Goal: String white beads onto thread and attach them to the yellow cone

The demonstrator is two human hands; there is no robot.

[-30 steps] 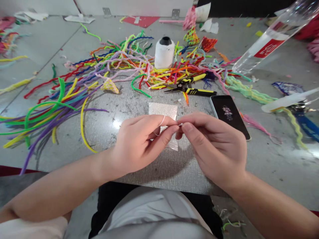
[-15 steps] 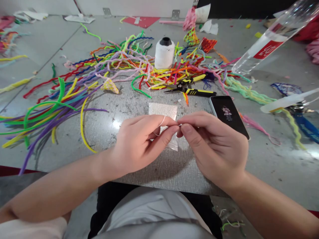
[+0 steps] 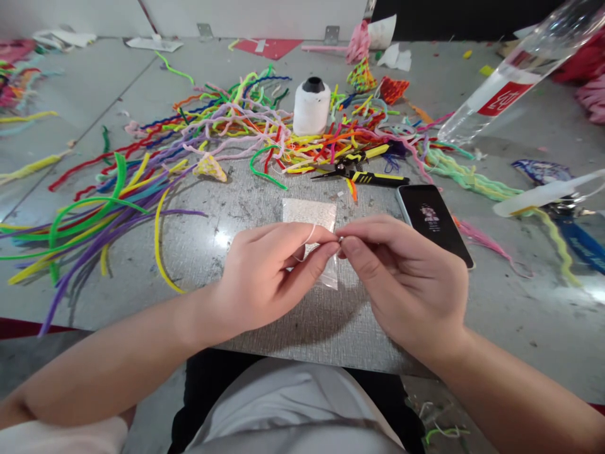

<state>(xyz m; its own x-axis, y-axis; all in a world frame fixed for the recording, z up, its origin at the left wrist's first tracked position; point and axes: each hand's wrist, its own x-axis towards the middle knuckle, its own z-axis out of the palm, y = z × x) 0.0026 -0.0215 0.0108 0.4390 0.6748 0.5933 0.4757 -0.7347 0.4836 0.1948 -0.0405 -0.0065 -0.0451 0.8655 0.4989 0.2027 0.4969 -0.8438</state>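
My left hand [image 3: 271, 271] and my right hand [image 3: 401, 277] meet fingertip to fingertip just above the grey table [image 3: 283, 328]. The left thumb and forefinger pinch a thin white thread [image 3: 309, 233] that loops over the forefinger. The right fingers are pinched on something tiny and shiny at the same spot; I cannot make out what it is. Under the hands lies a small clear plastic bag [image 3: 309, 211], partly covered by the fingers. A white spool of thread [image 3: 311, 106] stands upright farther back.
A tangle of coloured pipe cleaners [image 3: 189, 145] spreads over the left and middle. Yellow-handled pliers [image 3: 363, 173] and a black phone [image 3: 432, 221] lie right of centre. A clear bottle [image 3: 510, 82] leans at the upper right. The table's front edge runs just below my wrists.
Both hands stay pinched together at the same spot; the view has tilted slightly, shifting the table down in the picture.
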